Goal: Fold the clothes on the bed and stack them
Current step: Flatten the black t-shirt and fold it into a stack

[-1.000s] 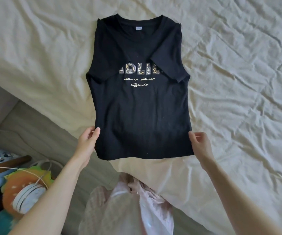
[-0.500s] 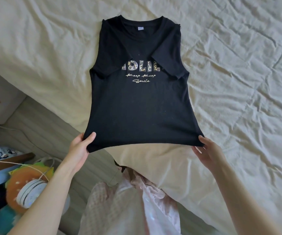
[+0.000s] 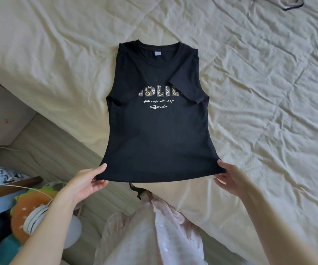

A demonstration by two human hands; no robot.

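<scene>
A black T-shirt is lying front-up on the cream sheet of the bed, with its neckline pointing toward the far side and its hem reaching the bed's near edge. Both short sleeves are lying folded inward across the chest, partly covering a row of leopard-patterned block letters; under these, pale script is reading "Keep Keep Smile". A small white label is showing inside the round collar. The fabric is looking smooth and is flaring out toward the hem. The left hand is pinching the left hem corner, thumb on top and fingers beneath. The right hand is gripping the right hem corner likewise. A dark garment is lying at the bed's far right corner.
</scene>
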